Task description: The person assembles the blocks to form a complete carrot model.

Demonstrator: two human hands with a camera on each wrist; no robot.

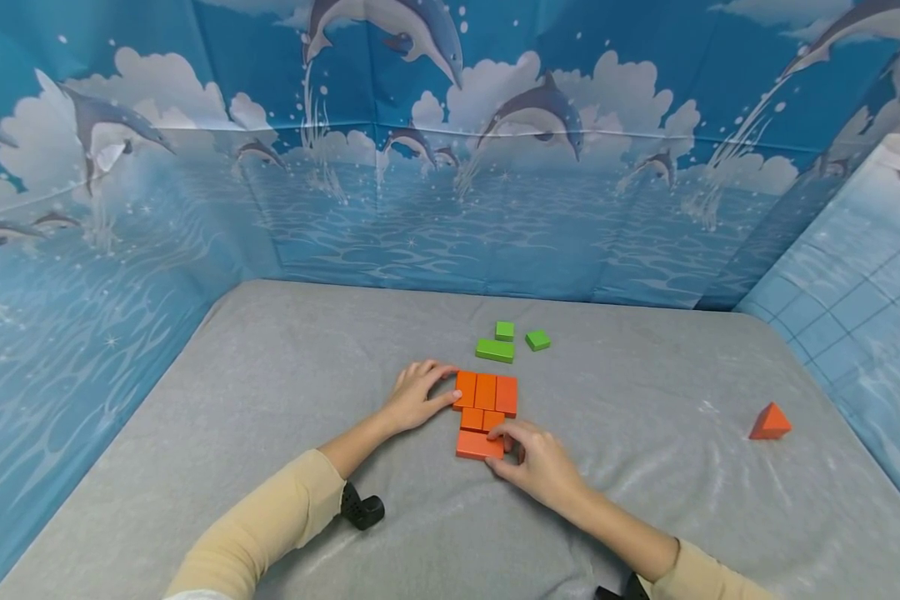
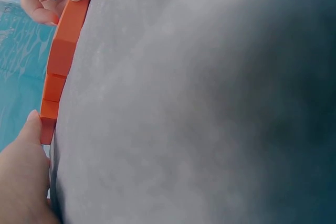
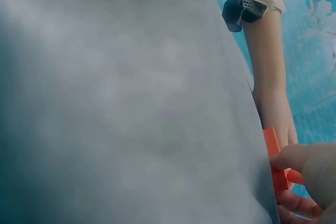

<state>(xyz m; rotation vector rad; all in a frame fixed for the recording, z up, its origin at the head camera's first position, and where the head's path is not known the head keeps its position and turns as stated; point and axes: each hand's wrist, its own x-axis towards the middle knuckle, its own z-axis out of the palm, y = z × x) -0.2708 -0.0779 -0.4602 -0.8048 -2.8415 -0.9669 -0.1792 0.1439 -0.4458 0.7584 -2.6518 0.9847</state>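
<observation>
Flat orange blocks lie pressed together on the grey cloth: three upright blocks (image 1: 486,390) in the far row, two small blocks (image 1: 472,418) in the middle, one wide block (image 1: 474,447) nearest me. My left hand (image 1: 416,397) rests at the left edge of the far row, fingers loosely bent, thumb tip against the leftmost block. With curled fingers, my right hand (image 1: 536,462) pinches the right end of the wide block between thumb and forefinger. In the left wrist view, the right thumb and fingers meet the wide block (image 2: 73,19) at its end.
Beyond the orange blocks lie a long green block (image 1: 494,351) and two small green blocks (image 1: 505,331). An orange triangular block (image 1: 770,422) stands far to the right. Dolphin-printed curtains (image 1: 450,183) enclose the grey cloth surface (image 1: 307,333). Each wrist wears a black camera (image 1: 362,507).
</observation>
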